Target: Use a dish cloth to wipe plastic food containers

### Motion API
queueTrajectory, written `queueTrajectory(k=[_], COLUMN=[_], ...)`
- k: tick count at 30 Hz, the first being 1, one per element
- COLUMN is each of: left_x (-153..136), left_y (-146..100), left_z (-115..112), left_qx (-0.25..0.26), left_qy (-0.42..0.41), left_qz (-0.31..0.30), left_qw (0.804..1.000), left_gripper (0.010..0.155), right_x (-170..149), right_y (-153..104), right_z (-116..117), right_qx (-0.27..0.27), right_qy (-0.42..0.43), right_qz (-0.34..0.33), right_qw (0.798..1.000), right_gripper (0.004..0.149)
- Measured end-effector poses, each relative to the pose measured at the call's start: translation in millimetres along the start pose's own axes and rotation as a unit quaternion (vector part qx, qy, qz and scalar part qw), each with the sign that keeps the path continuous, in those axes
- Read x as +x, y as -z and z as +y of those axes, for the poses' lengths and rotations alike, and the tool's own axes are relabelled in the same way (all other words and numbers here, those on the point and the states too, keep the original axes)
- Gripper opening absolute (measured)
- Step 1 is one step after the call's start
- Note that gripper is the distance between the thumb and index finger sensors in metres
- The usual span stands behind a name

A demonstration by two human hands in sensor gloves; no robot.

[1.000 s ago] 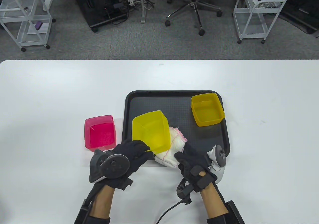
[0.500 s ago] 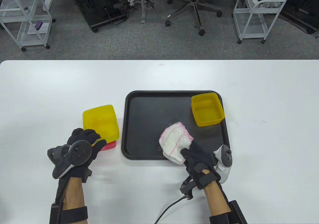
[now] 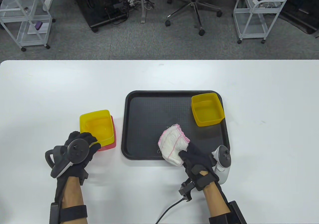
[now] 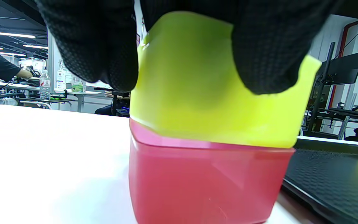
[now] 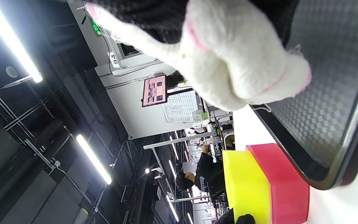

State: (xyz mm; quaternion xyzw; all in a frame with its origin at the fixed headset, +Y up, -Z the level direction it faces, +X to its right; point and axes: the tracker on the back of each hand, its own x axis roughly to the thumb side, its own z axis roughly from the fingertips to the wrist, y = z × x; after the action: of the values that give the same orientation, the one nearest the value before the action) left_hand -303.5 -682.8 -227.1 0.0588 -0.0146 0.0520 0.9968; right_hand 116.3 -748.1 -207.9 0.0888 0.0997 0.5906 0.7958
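Observation:
A yellow container (image 3: 96, 125) sits nested in a pink container (image 3: 109, 145) on the table, left of the black tray (image 3: 149, 104). My left hand (image 3: 82, 144) grips the yellow container's near wall; the left wrist view shows the fingers (image 4: 269, 56) over its rim above the pink container (image 4: 204, 186). My right hand (image 3: 197, 159) holds a bunched white dish cloth (image 3: 173, 141) with pink trim over the tray's near edge; it fills the right wrist view (image 5: 235, 68). An orange container (image 3: 206, 109) stands in the tray's far right corner.
The white table (image 3: 49, 89) reaches to the far edge, with floor, carts and an office chair beyond. A cable (image 3: 169, 209) trails from my right wrist over the table's near edge. The tray's rim (image 5: 346, 149) stands between the cloth and the stacked containers.
My left hand carried the yellow container from the tray leftward and lowered it into the pink container. My right hand lifted the cloth and shifted slightly right, over the tray's near edge.

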Motion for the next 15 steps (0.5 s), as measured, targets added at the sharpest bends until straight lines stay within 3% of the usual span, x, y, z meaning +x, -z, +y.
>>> queueTrajectory(k=[15], left_x=[7.5], left_y=[-0.1], left_z=[-6.5], left_qx=[-0.013], left_qy=[0.048], left_qz=[0.0], left_qw=[0.999], left_gripper=[0.043], right_x=[-1.4], right_y=[0.0], right_z=[-0.7], right_qx=[-0.004], right_qy=[-0.028], right_qz=[-0.003], right_qw=[1.0], right_gripper=[0.053])
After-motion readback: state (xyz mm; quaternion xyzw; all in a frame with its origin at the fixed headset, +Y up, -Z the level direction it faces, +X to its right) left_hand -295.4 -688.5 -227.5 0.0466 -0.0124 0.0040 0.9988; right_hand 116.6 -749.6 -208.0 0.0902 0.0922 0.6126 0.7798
